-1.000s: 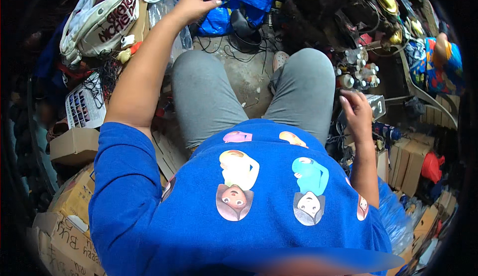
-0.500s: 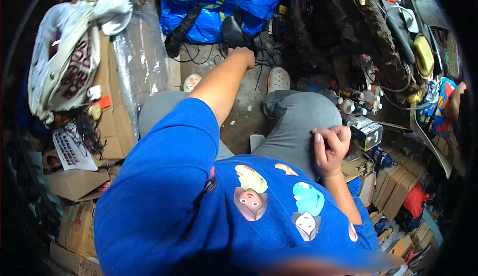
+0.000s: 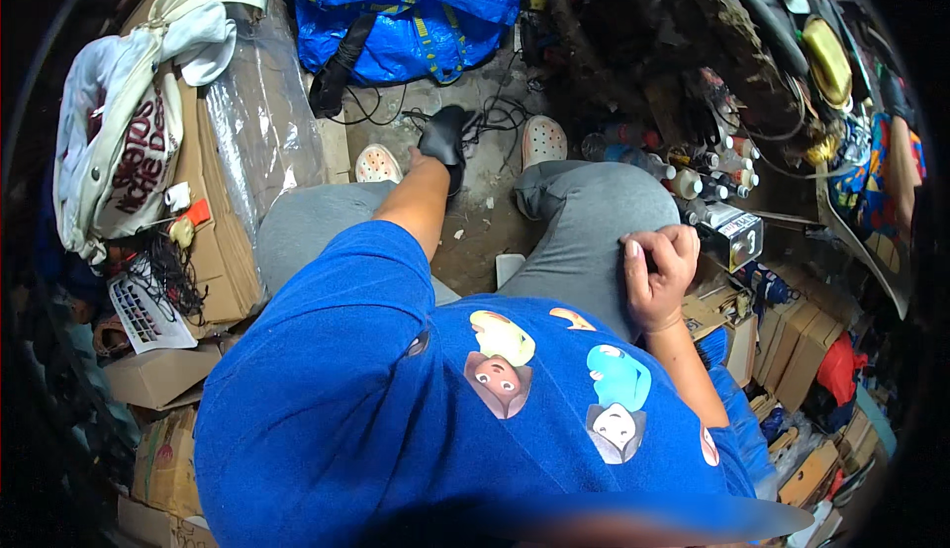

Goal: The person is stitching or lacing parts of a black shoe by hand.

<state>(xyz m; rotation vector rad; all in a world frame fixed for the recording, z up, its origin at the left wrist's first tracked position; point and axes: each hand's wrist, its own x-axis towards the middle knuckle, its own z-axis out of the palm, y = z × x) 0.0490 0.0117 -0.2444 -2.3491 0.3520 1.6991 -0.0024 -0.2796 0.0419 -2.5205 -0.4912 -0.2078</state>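
My left arm reaches forward between my knees to the concrete floor. There my left hand closes on a black object that lies among black cables; the object covers most of my fingers. My right hand rests on my right thigh in grey trousers, its fingers curled in, with nothing visible inside it. My two white perforated clogs stand to either side of the black object.
A blue carrier bag lies at the back. At the left a plastic-wrapped cardboard box stands with a white cloth bag on it. Bottles and a small metal box crowd the right, with more cartons.
My left hand has come down from the blue bag to the black object on the floor. My right hand has left the clutter at the right and settled on my thigh.
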